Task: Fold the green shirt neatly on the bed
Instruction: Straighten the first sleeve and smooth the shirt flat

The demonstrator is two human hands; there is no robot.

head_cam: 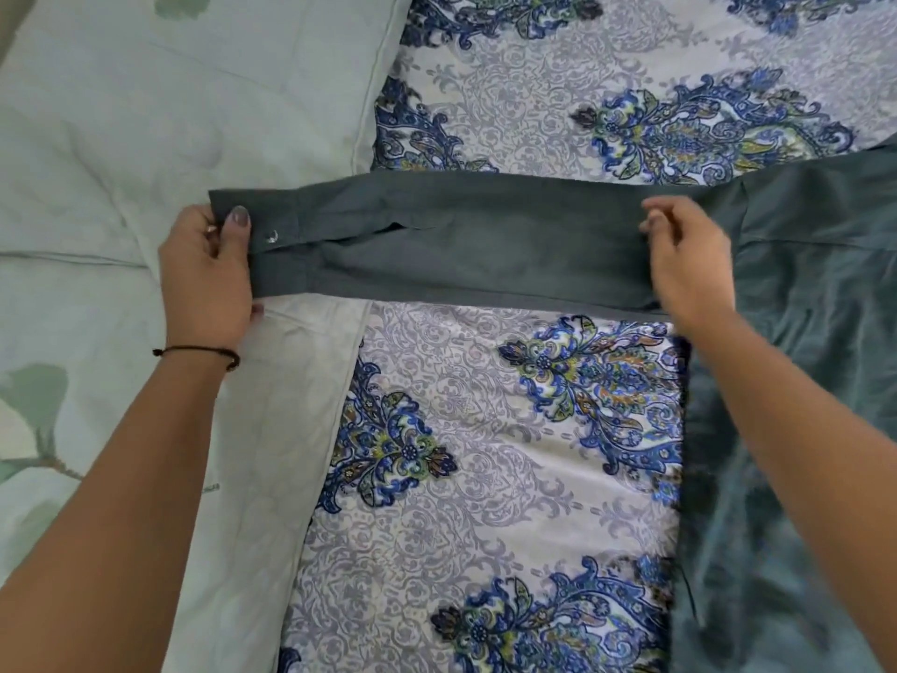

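The dark green shirt (801,293) lies on the bed at the right, its body running down the right edge of the view. One long sleeve (461,240) stretches flat to the left across the bedsheet, its buttoned cuff at the far left. My left hand (208,279) grips that cuff, thumb on top. My right hand (689,264) rests on the sleeve near the shoulder seam, fingers curled and pinching the cloth.
The bedsheet (485,478) has a blue and grey floral paisley print. Pale green pillows (145,114) with a leaf print fill the left side, and the cuff overlaps their edge.
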